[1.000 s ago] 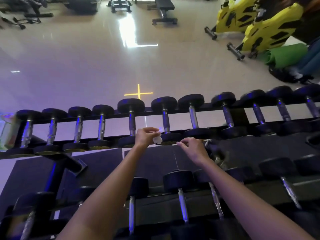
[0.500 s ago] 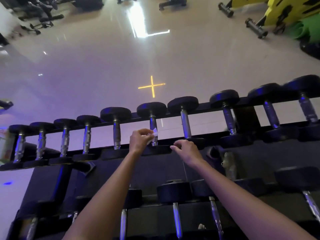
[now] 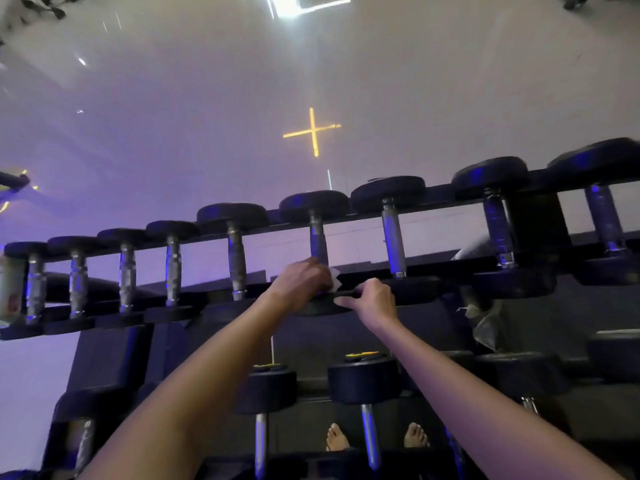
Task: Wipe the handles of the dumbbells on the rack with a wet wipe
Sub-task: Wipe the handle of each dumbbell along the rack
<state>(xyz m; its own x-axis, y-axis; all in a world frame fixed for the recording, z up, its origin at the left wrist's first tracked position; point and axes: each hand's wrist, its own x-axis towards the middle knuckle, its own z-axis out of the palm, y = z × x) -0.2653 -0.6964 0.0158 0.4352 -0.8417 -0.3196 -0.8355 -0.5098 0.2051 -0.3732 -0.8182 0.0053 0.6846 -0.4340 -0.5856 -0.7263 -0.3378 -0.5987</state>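
Gym, upper tier of rack (image 3: 535, 220): left hand (image 3: 301, 285) clamped round white wet wipe (image 3: 334, 277), pressing it against near end of chrome handle (image 3: 318, 244) of dumbbell (image 3: 313, 202), sixth from left in view. Right hand (image 3: 375, 301) just beside it, fingers curled over rack's near rail, thumb stretched left. Both arms reach across lower-tier dumbbells (image 3: 362, 379). Bare feet (image 3: 337, 439) visible under rack. Yellow cross (image 3: 311, 131) glows on glossy floor (image 3: 450, 98) beyond.

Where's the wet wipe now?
Head view, centre: wet wipe in the left hand, at the near end of a top-row dumbbell handle, beside the right hand.
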